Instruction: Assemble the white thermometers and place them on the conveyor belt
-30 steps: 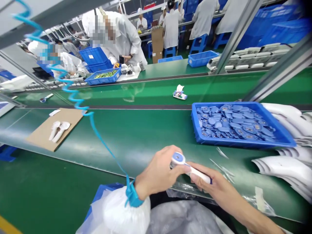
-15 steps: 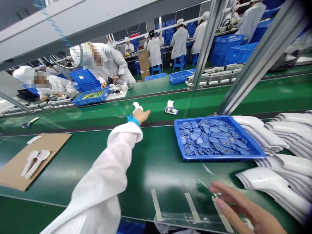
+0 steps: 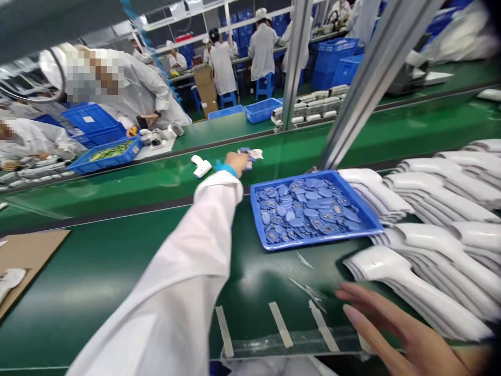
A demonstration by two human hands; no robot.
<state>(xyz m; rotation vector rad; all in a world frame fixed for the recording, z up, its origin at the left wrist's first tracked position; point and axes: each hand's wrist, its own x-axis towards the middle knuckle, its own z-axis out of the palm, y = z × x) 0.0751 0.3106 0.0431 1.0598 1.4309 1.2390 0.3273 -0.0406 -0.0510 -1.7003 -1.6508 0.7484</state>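
Note:
My left hand, with a blue band at the wrist, is stretched far out over the green belt. Its fingers are closed on a small white-and-blue assembly, mostly covered by the hand. Just left of it, a white gun-shaped housing lies on the belt. My right hand hovers at the lower right, fingers apart and holding nothing. Thin clear strips lie on the green table to its left. Nearby are stacked white shell halves and a blue tray of small blue oval parts.
Metal posts rise beyond the tray. Strips of tape mark the near table edge, by clear plastic film. A cardboard sheet lies at left. Across the belt a co-worker in white stands by a blue crate.
My left hand has moved right along the belt from the white housing to the small assembly and closed on it. The view has turned right. My right hand remains open.

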